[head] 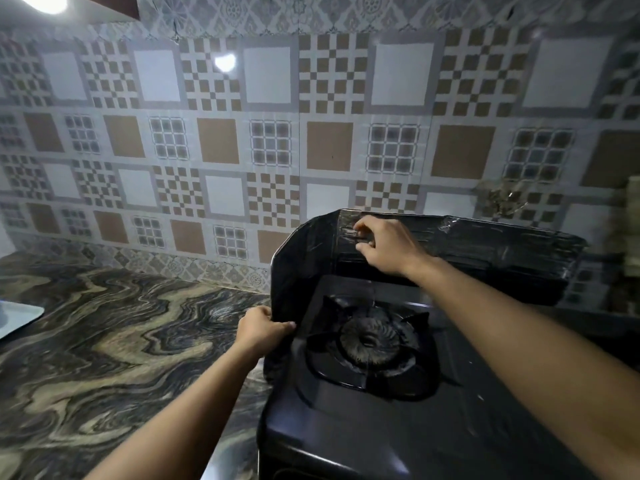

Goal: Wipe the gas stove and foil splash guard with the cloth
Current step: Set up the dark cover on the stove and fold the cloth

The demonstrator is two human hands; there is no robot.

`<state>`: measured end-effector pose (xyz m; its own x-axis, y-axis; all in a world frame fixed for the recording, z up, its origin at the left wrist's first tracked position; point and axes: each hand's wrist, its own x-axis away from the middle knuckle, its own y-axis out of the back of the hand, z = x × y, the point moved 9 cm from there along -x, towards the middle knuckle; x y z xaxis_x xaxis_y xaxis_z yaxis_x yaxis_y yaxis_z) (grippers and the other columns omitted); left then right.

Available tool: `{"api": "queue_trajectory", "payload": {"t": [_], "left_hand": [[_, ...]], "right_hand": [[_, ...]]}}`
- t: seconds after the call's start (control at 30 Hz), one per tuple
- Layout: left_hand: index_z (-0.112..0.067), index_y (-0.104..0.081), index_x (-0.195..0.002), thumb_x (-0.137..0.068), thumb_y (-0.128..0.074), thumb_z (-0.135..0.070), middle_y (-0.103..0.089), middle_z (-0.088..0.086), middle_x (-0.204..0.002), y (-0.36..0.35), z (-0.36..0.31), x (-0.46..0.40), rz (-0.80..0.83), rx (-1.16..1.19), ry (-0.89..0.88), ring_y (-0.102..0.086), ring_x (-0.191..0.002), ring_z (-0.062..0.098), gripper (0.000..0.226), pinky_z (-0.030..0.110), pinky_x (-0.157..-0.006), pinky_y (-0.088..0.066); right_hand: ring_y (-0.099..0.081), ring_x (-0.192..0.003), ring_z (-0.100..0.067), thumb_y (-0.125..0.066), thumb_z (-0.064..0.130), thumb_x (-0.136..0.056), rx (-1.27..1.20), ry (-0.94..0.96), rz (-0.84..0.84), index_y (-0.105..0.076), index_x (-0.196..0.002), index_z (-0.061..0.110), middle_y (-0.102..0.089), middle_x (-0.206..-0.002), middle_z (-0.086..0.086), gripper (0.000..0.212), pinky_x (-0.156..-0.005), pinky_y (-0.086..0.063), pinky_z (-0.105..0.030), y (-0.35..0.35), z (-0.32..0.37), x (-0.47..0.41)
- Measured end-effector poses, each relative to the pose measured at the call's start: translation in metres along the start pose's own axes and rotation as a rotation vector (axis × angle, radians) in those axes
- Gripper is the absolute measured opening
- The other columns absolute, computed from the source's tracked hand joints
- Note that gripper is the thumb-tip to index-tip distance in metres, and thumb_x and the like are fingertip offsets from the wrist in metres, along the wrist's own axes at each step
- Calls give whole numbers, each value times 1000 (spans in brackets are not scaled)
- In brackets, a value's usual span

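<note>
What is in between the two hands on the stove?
In the head view, only the dark foil splash guard lies between the left hand and the right hand; both grip it.

My gas stove (381, 420) and foil splash guard (485, 247) are black, my counter (104, 341) swirls grey and tan, and the wall tiles (277, 116) show brown-and-white checks.

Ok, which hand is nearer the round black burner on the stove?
Left. The left hand grips the dark splash guard's front edge, just left of the burner; the right hand is up at the back panel.
</note>
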<state>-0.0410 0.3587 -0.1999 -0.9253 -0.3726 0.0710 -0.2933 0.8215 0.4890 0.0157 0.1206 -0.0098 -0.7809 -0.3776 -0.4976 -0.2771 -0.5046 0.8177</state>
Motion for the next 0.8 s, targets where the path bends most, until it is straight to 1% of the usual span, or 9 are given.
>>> {"api": "queue_trajectory", "payload": {"t": [0.1,0.17,0.27,0.33,0.4,0.47,0.6,0.7,0.8], "left_hand": [[-9,-73,-85,-31,-73,-57,-76,3,-81,0,18,-13,31,35,0,-71,-85,21,72,43,-83,-58],[-9,-72,-85,-32,-75,-56,-76,4,-84,4,22,-13,54,50,-7,-72,-88,22,70,44,-84,-57],[0,-67,-100,-60,-87,-34,-72,6,-97,25,-8,31,63,64,-44,-69,-97,26,56,43,-91,-54],[-8,-67,-103,-74,-82,-20,-65,4,-95,32,-16,49,58,44,-63,-66,-98,23,34,37,-92,-52],[-18,-64,-82,-78,-78,-17,-67,2,-89,36,-8,61,86,1,-66,-66,-92,21,15,31,-85,-52],[-15,-64,-71,-78,-73,-14,-65,4,-77,40,11,71,109,-73,-46,-63,-82,24,11,28,-68,-46],[-8,-68,-79,-80,-64,-7,-65,12,-75,41,60,97,215,-165,38,-56,-69,26,5,31,-63,-45],[1,-70,-96,-83,-61,-4,-70,21,-89,27,109,121,404,-273,152,-60,-72,28,16,33,-61,-49],[-1,-68,-93,-83,-61,0,-65,19,-83,15,147,146,541,-325,201,-60,-70,27,12,33,-57,-51]], "right_hand": [[-64,-92,-21,-71,25,-84,-29,-75,124,-64,-113,18,-70,-101,-1,31,-88,-52,-38,-10,5,27],[-64,-89,-16,-71,27,-84,-55,-120,181,-65,-113,19,-70,-97,3,31,-88,-53,-37,-20,13,44],[-64,-89,-13,-72,28,-84,-75,-167,214,-64,-117,20,-70,-96,4,35,-89,-52,-34,-32,26,66],[-64,-88,-13,-73,29,-82,-65,-194,241,-65,-115,20,-71,-93,5,35,-89,-52,-33,-39,32,79],[-64,-85,-12,-74,30,-82,-63,-227,285,-67,-111,19,-70,-89,6,32,-87,-51,-29,-48,44,98],[-66,-82,-11,-75,30,-82,-69,-256,317,-69,-102,21,-71,-87,5,24,-81,-53,-26,-54,60,118],[-71,-65,-16,-73,24,-84,-162,-321,470,-69,-87,15,-73,-77,-4,10,-53,-57,-28,-79,95,169],[-72,-62,-20,-73,21,-84,-209,-327,600,-68,-83,11,-73,-71,-8,11,-46,-53,-29,-106,119,209],[-71,-59,-16,-74,19,-83,-244,-325,676,-69,-79,10,-73,-69,-6,11,-46,-53,-28,-126,142,243]]}}
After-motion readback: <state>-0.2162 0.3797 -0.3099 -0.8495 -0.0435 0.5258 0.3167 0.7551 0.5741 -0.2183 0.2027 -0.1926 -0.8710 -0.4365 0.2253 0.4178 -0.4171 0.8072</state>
